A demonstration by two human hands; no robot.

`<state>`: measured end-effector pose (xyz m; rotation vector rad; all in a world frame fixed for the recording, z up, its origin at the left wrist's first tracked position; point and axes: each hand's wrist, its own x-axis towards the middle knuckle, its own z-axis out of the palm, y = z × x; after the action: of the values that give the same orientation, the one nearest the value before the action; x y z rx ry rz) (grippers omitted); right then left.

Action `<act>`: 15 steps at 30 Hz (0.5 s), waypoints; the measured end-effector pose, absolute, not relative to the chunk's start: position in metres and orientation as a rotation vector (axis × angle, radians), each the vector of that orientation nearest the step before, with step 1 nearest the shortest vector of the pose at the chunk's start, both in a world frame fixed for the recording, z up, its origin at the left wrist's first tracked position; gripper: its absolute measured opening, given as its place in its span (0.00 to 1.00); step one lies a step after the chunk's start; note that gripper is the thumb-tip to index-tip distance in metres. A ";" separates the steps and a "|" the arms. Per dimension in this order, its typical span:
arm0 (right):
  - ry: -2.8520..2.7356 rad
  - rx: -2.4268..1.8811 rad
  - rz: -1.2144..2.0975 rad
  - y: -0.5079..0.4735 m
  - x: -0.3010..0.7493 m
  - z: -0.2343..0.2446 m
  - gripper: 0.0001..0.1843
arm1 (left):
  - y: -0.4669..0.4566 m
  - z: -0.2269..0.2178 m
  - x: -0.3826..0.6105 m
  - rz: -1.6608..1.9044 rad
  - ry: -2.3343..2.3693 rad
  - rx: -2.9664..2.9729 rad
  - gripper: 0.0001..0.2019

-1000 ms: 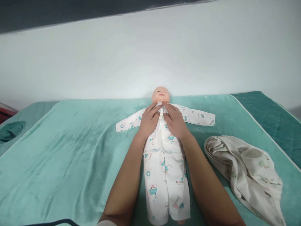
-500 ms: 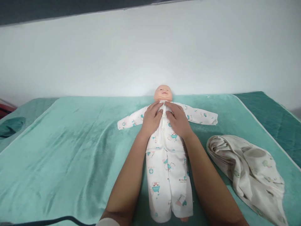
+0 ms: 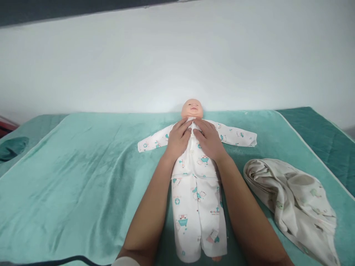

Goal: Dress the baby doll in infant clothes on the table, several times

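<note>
A baby doll (image 3: pixel 192 108) lies on its back, head toward the wall and sleeves spread to both sides. It wears a white printed pajama top (image 3: pixel 192 162) with buttons down the front, and matching pants (image 3: pixel 187 229). My left hand (image 3: pixel 179 139) rests on the left side of the doll's chest, fingers stretched toward the collar and thumb beside the button line. On the other side of the buttons lies my right hand (image 3: pixel 209 139), likewise flat with its thumb apart from the fingers. The cloth under both palms is hidden.
A bunched white printed cloth (image 3: pixel 296 207) lies to the right of the doll. Beneath everything spreads a wrinkled teal blanket (image 3: pixel 69 177), reaching back to a white wall (image 3: pixel 177 55). A dark cord (image 3: pixel 63 260) crosses the bottom left.
Both hands stay on the doll's chest. The right thumb has shifted very slightly left, toward the button line. The doll and the bunched cloth have not visibly moved.
</note>
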<state>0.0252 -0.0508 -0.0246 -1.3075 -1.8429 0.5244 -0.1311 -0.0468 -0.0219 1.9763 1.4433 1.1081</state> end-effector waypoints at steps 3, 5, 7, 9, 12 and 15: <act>-1.781 -1.322 0.562 -0.052 0.025 -0.024 0.23 | -0.048 -0.021 -0.131 1.094 1.453 1.965 0.20; -1.729 -1.324 0.592 -0.052 0.024 -0.024 0.22 | -0.048 -0.020 -0.131 1.095 1.453 1.958 0.20; -1.698 -1.310 0.612 -0.053 0.024 -0.025 0.21 | -0.048 -0.020 -0.130 1.107 1.452 1.953 0.19; -1.677 -1.288 0.615 -0.053 0.024 -0.025 0.19 | -0.048 -0.021 -0.130 1.122 1.449 1.949 0.19; -1.618 -1.272 0.616 -0.054 0.023 -0.026 0.18 | -0.047 -0.022 -0.131 1.131 1.442 1.947 0.19; -1.568 -1.292 0.641 -0.055 0.023 -0.026 0.20 | -0.047 -0.022 -0.131 1.124 1.443 1.956 0.20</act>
<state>0.0228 -0.0547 -0.0264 -1.2920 -1.5681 0.6412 -0.1307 -0.0470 -0.0218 1.9561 1.4425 1.1239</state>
